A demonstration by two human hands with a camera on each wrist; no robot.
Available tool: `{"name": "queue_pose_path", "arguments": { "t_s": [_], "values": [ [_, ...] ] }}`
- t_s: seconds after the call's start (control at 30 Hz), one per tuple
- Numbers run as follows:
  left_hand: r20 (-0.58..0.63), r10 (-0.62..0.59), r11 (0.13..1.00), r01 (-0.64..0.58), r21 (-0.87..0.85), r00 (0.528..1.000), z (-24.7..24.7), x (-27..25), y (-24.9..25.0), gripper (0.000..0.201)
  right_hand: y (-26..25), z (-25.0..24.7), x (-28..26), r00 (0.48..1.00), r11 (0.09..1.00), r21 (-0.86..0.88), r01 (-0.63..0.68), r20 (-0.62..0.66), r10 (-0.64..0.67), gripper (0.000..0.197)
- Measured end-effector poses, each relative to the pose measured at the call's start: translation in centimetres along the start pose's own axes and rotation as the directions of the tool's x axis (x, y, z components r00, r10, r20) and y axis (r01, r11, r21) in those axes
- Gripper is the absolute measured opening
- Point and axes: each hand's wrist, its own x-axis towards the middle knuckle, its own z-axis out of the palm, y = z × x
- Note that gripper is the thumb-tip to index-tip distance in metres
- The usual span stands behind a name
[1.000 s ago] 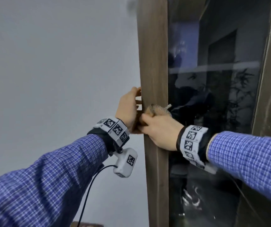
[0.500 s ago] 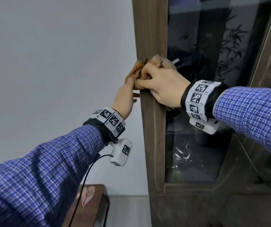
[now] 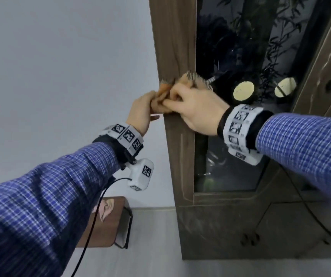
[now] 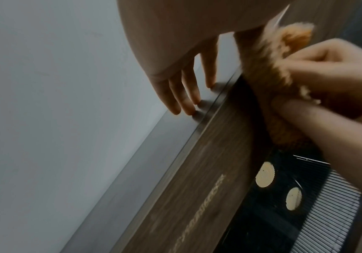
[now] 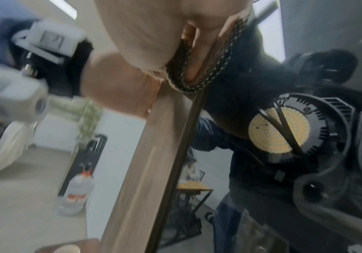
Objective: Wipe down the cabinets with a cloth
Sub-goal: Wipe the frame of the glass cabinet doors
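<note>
A tall brown wooden cabinet (image 3: 173, 47) with a dark glass door (image 3: 230, 166) stands against a white wall. My right hand (image 3: 190, 108) grips a bunched orange-tan cloth (image 3: 165, 87) and presses it on the cabinet's left front post. In the left wrist view the cloth (image 4: 284, 51) is crumpled under the right hand's fingers (image 4: 327, 71). In the right wrist view its black-and-white mesh edge (image 5: 199, 68) shows under the palm. My left hand (image 3: 142, 112) is at the post's outer corner, its straight fingers (image 4: 184, 95) touching the cabinet's side panel, its thumb by the cloth.
Two round pale lamp discs (image 3: 243, 89) show in the glass. Below the glass are the lower cabinet doors (image 3: 240, 226). A small wooden stool (image 3: 108, 220) stands by the wall at lower left. A clear bottle (image 5: 78, 193) stands on the floor.
Both hands have slid down the left post with the cloth between them. The head view has tilted down, so the bottom of the glass door and the floor now show.
</note>
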Motion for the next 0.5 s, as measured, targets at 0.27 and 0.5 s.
{"name": "queue_pose_path", "arguments": {
  "t_s": [0.27, 0.5],
  "values": [
    [0.039, -0.242, 0.967, 0.238, 0.096, 0.969, 0.7, -1.4, -6.1, 0.021, -2.0, 6.4, -3.2, 0.994, 0.993, -0.045, 0.106, 0.002, -0.106, 0.031],
    [0.088, -0.381, 0.923, 0.373, 0.095, 0.92, 1.4, -3.5, -11.3, 0.04, -5.3, 14.1, -8.0, 0.977, 0.981, 0.001, 0.192, 0.094, -0.191, 0.039]
  ]
}}
